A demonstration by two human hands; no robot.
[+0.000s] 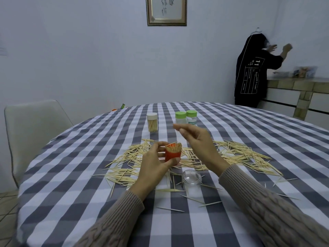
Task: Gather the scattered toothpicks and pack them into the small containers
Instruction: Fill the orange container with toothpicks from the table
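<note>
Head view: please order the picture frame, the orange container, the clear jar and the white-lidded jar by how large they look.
Largest to smallest:
1. picture frame, cut by the top edge
2. clear jar
3. orange container and white-lidded jar, too alike to rank; the left hand partly hides the container.
Nearness enlarges the clear jar.

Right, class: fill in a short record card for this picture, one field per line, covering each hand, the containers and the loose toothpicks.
Left hand: grips the orange tub, raised off the table, packed with upright toothpicks
Right hand: raised above the tub, fingers loosely bent, nothing visible in them
Clear jar: near the wrists, looks empty
White-capped jar: far side, full
Green-capped jars: two, side by side
Loose toothpicks: scattered across the checked cloth
</note>
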